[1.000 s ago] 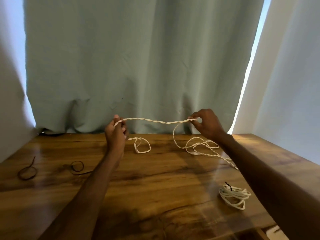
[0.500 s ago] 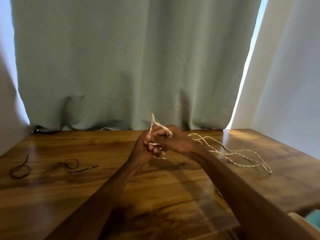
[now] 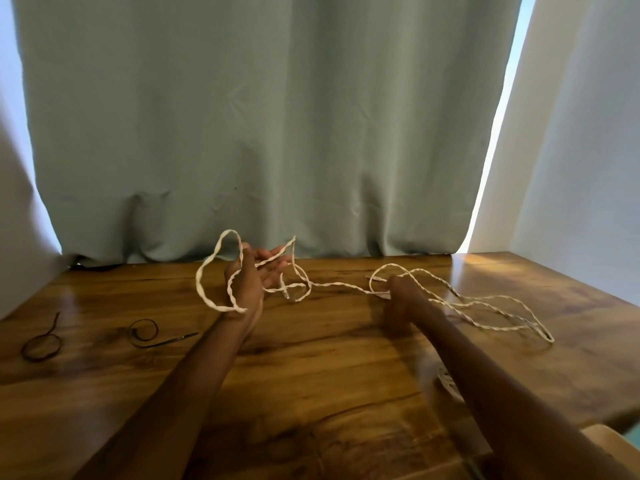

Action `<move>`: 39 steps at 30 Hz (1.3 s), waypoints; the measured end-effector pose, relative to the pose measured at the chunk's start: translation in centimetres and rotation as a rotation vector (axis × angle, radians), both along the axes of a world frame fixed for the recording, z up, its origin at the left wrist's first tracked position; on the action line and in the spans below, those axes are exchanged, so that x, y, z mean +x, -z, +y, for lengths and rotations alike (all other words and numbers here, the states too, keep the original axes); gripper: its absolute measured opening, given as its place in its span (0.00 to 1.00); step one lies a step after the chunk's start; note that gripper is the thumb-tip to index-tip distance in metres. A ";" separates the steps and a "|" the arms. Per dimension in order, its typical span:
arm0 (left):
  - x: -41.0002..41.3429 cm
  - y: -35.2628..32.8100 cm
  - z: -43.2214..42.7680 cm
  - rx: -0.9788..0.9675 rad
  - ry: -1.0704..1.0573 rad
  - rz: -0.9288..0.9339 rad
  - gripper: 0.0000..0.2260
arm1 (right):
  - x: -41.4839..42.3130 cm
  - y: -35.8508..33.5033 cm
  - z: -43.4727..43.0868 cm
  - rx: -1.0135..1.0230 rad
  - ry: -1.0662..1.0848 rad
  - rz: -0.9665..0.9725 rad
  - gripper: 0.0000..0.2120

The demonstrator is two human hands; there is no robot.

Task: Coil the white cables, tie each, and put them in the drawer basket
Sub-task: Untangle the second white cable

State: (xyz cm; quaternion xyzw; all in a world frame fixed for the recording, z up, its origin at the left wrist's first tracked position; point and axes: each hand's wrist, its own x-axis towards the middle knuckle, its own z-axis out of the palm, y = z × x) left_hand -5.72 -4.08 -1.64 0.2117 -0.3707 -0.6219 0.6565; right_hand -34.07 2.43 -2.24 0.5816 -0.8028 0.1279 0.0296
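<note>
A white twisted cable (image 3: 346, 285) lies loose across the far half of the wooden table (image 3: 311, 375). My left hand (image 3: 251, 277) is held up with straight, spread fingers, and loops of the cable hang round it from thumb to wrist. My right hand (image 3: 398, 297), slightly blurred, pinches the same cable further right; slack loops trail to its right (image 3: 502, 306). A second white cable, coiled (image 3: 448, 384), lies near the front right, mostly hidden behind my right forearm.
Two black ties lie on the table's left side, one (image 3: 40, 346) near the edge and one (image 3: 145, 332) closer in. A grey-green curtain (image 3: 259, 133) hangs behind the table. A pale rounded edge (image 3: 604, 441) shows at the bottom right corner.
A second ago my hands stretched the cable between them, then met at the centre. Now they are apart again: a loop hangs round my left hand and my right hand has slid rightward along the cable.
</note>
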 end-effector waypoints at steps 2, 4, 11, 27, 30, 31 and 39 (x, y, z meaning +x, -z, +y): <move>0.3 0.0 0.1 0.044 0.043 0.009 0.19 | -1.8 1.1 -0.3 -0.006 0.058 -0.065 0.14; 0.2 0.0 0.1 0.093 0.051 0.002 0.19 | -2.9 1.1 -0.6 -0.024 0.038 -0.104 0.13; -0.6 0.2 0.8 0.059 0.122 -0.061 0.18 | -4.4 -0.1 -2.0 -0.119 0.056 -0.007 0.12; -1.7 1.3 0.4 0.056 0.074 -0.163 0.20 | -6.2 -6.4 -0.3 -0.197 -0.130 0.302 0.07; -1.7 1.5 0.3 0.023 0.064 -0.193 0.20 | -5.2 -8.2 0.0 -0.276 -0.198 0.500 0.14; -1.7 1.6 0.4 0.018 0.062 -0.195 0.20 | -4.9 -8.7 0.0 -0.298 -0.212 0.528 0.16; -0.6 -0.6 -0.5 0.009 0.122 -0.219 0.10 | 0.3 -9.9 -0.1 -0.333 -0.291 -0.008 0.10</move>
